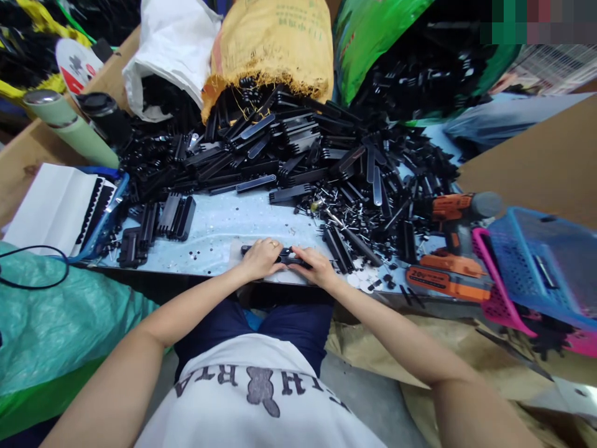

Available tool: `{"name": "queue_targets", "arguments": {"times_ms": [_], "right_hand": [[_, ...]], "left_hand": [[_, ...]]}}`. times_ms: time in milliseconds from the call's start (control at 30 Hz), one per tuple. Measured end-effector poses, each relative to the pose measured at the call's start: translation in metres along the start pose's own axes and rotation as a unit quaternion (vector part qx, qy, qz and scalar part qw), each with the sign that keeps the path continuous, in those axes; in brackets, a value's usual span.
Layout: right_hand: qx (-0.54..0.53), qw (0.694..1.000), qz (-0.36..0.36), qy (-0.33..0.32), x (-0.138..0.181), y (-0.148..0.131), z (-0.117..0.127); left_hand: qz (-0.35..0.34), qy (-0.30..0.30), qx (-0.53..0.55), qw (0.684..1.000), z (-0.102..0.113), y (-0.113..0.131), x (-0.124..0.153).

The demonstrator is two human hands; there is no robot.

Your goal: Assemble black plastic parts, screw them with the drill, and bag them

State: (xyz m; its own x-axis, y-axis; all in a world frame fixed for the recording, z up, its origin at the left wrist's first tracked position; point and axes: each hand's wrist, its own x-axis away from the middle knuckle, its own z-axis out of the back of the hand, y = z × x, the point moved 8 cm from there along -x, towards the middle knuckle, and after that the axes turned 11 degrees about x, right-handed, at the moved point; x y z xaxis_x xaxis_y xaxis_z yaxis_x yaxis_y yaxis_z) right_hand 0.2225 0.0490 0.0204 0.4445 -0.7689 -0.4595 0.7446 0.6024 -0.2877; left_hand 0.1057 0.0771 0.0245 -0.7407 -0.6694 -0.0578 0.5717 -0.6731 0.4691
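Both of my hands rest on a long black plastic part (285, 256) lying flat at the near edge of the light blue work surface (224, 224). My left hand (262, 257), with a ring on one finger, presses its curled fingers onto the part's left half. My right hand (316, 264) grips the part's right end with closed fingers. A big heap of similar black plastic parts (298, 143) covers the back of the surface.
An orange cordless drill (450, 214) lies to the right, beside blue (541, 261) and pink (494, 286) baskets. Sacks (273, 43) spill parts at the back. A green bottle (69, 121), a black cup (105, 115) and a white box (51, 205) stand left. Small screws (326, 211) lie scattered.
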Motion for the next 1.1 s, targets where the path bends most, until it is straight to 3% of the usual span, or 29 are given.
{"name": "queue_targets", "arguments": {"times_ms": [133,300,500,567,733,833,933,1000,1100], "right_hand": [[0.015,0.996,0.061,-0.060,-0.006,0.004,-0.001],[0.033,0.991,0.104,-0.076,-0.008,0.003,0.000],[0.081,0.970,0.166,-0.159,-0.008,0.007,-0.012],[0.124,0.963,0.159,-0.177,-0.009,0.009,-0.011],[0.252,0.952,0.048,-0.165,-0.009,0.014,0.001],[0.226,0.960,0.039,-0.159,-0.010,0.003,0.009],[0.126,0.972,0.080,-0.182,-0.012,-0.017,0.014],[0.098,0.971,0.088,-0.199,-0.015,-0.027,0.017],[0.151,0.965,0.048,-0.210,-0.022,-0.032,0.021]], "left_hand": [[0.016,0.015,0.004,1.000,-0.001,-0.006,0.002],[0.027,0.053,0.010,0.998,0.002,-0.005,0.006],[0.020,0.038,0.000,0.999,0.006,-0.001,0.010],[-0.005,0.017,-0.034,0.999,0.005,0.003,0.017],[-0.028,-0.006,-0.116,0.993,0.011,-0.002,0.032],[-0.020,-0.020,-0.065,0.998,0.021,-0.012,0.032],[-0.038,-0.042,-0.005,0.998,0.028,-0.014,0.029],[-0.011,-0.029,-0.012,0.999,0.034,-0.018,0.027],[0.069,0.015,-0.061,0.996,0.044,-0.028,0.028]]}}
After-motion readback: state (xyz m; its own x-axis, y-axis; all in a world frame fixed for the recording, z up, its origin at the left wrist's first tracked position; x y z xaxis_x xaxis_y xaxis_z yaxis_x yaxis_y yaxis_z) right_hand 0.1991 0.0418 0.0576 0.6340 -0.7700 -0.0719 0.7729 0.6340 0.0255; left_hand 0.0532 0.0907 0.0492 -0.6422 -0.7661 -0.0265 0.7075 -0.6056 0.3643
